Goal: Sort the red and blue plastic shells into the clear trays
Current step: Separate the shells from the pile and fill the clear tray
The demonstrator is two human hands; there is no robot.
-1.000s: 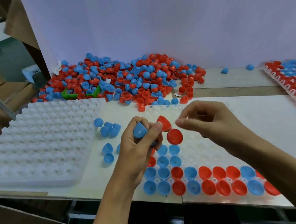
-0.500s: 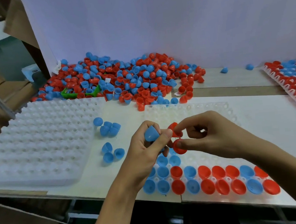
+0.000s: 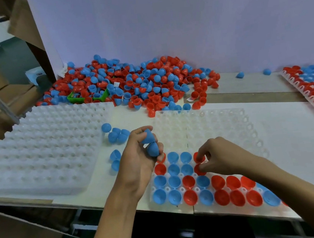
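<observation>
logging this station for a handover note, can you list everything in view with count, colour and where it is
shell pile: too many to count, red and blue, back of the table against the white board
green bin: one, green, half buried in the pile's left side
working tray: one, clear, centre; near rows filled with red and blue shells
stacked trays: one stack, clear, left, nothing in the top one
filled tray: one, red and blue shells, far right edge
loose shells: a few, blue, between the stack and the working tray
stray shells: two, blue, back right
left hand: holds blue shells
right hand: pinches red shell at the tray
</observation>
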